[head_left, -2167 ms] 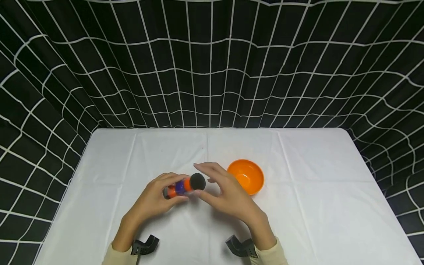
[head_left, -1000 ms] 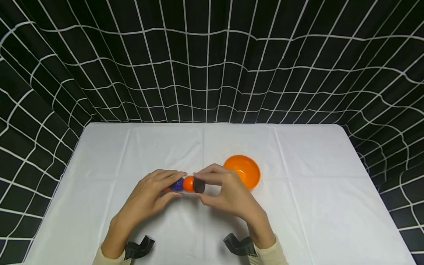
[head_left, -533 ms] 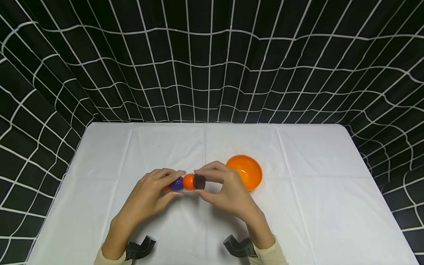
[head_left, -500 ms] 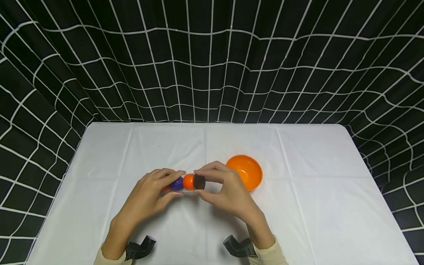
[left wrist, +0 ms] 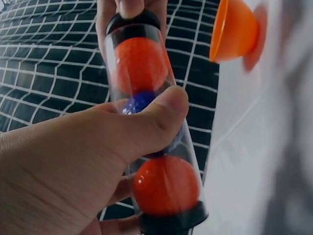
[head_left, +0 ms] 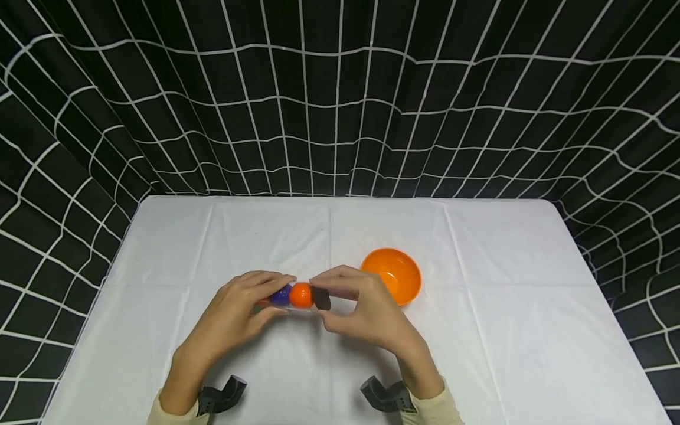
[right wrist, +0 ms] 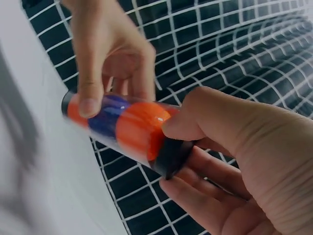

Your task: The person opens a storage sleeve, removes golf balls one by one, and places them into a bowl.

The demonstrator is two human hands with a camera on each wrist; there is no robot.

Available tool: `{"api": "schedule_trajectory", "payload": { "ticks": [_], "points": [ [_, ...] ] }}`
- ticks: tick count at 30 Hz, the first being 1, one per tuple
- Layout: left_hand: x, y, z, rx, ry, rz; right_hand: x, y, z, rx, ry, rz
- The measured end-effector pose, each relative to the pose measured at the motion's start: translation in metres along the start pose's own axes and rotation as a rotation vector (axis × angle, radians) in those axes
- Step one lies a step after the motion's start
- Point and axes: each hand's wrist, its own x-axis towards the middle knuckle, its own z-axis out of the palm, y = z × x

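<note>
My left hand [head_left: 225,316] grips a clear tube [left wrist: 190,149] round its middle, thumb across the near side. Through its wall show an orange ball [head_left: 301,295], a purple ball [head_left: 280,294] and a second orange ball [left wrist: 166,185] at the far end. With thumb and fingertips, my right hand [head_left: 372,307] pinches the black cap [head_left: 321,298] at the tube's right end. The cap sits at the tube's mouth, slightly tilted in the head view. Another black cap [left wrist: 172,220] closes the opposite end, which the left hand hides in the head view.
An orange bowl [head_left: 392,273] stands on the white-covered table [head_left: 504,330] just behind the right hand, which overlaps its near edge. Black cloth with a white grid [head_left: 340,106] surrounds the back and sides. Black wrist mounts [head_left: 222,396] sit at both sleeves.
The right hand has come from beside the tube to pinch its cap, and the tube has turned more level. Over the last half second the cap has tilted slightly and the tube shifted slightly left.
</note>
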Motion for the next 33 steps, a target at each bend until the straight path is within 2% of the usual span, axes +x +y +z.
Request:
{"api": "schedule_trajectory", "payload": {
  "ticks": [5,13,18,21,26,29,33],
  "points": [
    [0.002,-0.001,0.001,-0.013,0.000,-0.002,0.000,-0.001,0.002,0.086,0.025,0.031],
    [0.002,-0.006,-0.001,-0.068,0.029,-0.046,0.002,0.004,0.007,0.234,0.174,0.053],
    [0.001,-0.008,-0.006,-0.076,0.061,-0.069,0.005,0.012,0.012,0.251,0.200,0.075],
    [0.000,-0.009,-0.009,-0.072,0.073,-0.074,0.008,0.021,0.019,0.205,0.186,0.121],
    [-0.002,-0.010,-0.012,-0.062,0.090,-0.079,0.010,0.040,0.038,0.040,0.119,0.192],
    [-0.002,-0.010,-0.013,-0.066,0.096,-0.080,0.010,0.049,0.048,-0.060,0.088,0.201],
    [-0.002,-0.009,-0.014,-0.069,0.102,-0.076,0.009,0.058,0.057,-0.150,0.093,0.179]
  ]
}}
